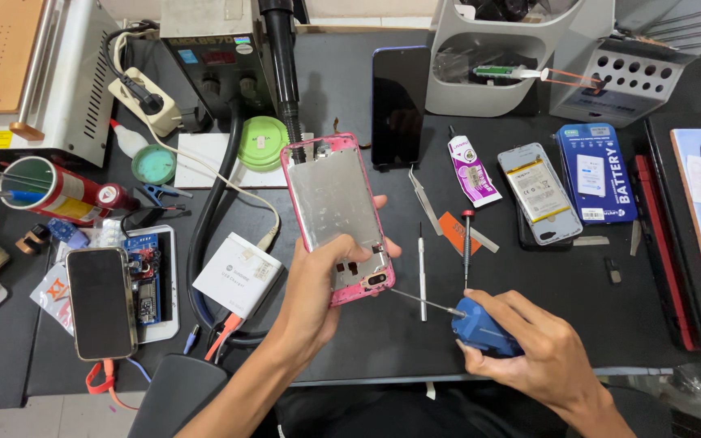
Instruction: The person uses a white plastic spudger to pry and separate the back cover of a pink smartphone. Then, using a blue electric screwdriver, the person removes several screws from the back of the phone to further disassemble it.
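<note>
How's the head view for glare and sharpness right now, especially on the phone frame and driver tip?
Head view: even overhead light, soft shadows; mild sheen on the metal plate of the pink phone frame, no washout; the blue screwdriver in the right hand is sharp, tip visible; slight wide-angle bending at the edges.

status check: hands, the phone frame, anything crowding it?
Left hand grips pink phone frame, raised, tilted. Right hand holds blue electric screwdriver, bit tip close to the frame's lower corner. Loose screwdrivers lie just right of frame.
</note>
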